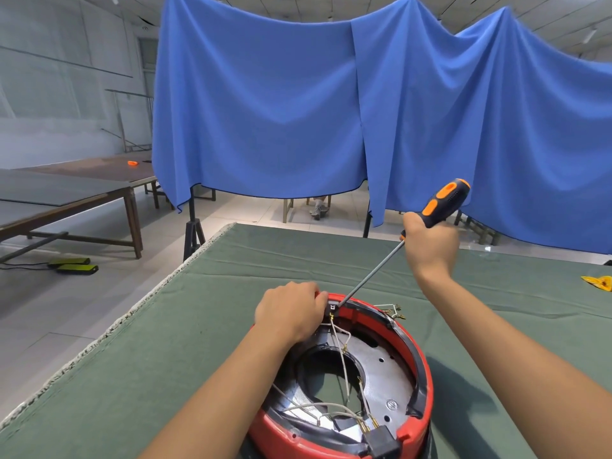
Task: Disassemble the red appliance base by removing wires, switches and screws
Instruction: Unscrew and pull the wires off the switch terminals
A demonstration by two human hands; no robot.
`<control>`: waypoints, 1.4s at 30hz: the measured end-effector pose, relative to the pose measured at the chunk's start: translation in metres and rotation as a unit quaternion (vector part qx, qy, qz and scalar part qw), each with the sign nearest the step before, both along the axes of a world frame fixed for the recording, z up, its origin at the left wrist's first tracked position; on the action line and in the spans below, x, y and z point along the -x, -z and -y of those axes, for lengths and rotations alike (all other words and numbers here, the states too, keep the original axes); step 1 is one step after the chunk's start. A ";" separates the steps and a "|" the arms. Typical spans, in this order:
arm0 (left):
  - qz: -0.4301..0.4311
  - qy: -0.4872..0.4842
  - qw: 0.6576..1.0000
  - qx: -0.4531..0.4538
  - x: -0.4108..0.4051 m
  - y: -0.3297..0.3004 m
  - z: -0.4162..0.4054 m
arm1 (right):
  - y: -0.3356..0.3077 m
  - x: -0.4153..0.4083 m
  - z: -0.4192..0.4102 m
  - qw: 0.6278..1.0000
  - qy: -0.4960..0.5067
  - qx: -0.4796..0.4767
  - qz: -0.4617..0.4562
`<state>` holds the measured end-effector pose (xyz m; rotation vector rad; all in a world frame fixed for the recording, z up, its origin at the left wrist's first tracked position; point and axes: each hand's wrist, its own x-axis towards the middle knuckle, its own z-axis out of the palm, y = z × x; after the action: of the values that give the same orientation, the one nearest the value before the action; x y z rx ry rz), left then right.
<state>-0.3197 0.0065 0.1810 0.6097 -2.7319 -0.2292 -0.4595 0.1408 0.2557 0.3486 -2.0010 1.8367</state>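
The red base (418,362) lies open side up on the green cloth (172,342) at 6 o'clock, its oval running from 11 to 5 o'clock. Inside sit a black rim liner, a grey metal plate (385,376) with holes, thin pale wires (341,356) with brass ends, and a black plug block (382,440) at its near edge. The left hand (291,313) grips the far rim, fingers curled over it. The right hand (430,246) is wrapped round a black-and-orange screwdriver (440,205); its shaft slants from 1 o'clock down to 7, the tip at a small black switch (332,307) on the far rim. A yellow scrap (599,282) lies at 3 o'clock.
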 end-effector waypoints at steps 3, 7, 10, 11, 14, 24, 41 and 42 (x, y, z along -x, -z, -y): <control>0.000 -0.001 1.000 -0.002 0.000 -0.001 0.000 | 0.002 0.006 0.004 1.000 0.013 -0.007 0.021; 0.004 0.000 1.000 -0.006 0.000 0.000 -0.001 | 0.008 0.007 -0.004 0.998 0.025 0.018 0.052; 0.003 0.003 1.000 -0.008 0.000 0.000 0.000 | 0.016 -0.005 -0.013 0.995 0.023 0.092 0.041; 0.003 0.003 1.000 -0.008 0.000 0.000 0.000 | 0.020 -0.011 -0.016 0.993 0.022 0.113 0.028; 0.001 0.004 1.000 -0.009 0.000 -0.001 0.001 | 0.028 -0.028 -0.024 0.989 0.014 0.143 -0.020; -0.002 0.008 1.000 0.001 -0.001 -0.002 0.000 | 0.027 -0.041 -0.027 0.983 -0.037 0.094 -0.155; -0.008 0.012 1.000 -0.002 0.000 0.000 0.001 | 0.024 0.005 -0.011 0.994 0.044 0.079 0.058; -0.007 0.012 1.000 -0.002 -0.001 0.000 0.000 | 0.026 0.004 -0.012 0.993 0.050 0.082 0.072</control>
<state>-0.3192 0.0063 0.1810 0.5732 -2.7272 -0.2443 -0.4639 0.1529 0.2297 0.0676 -1.9029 1.9954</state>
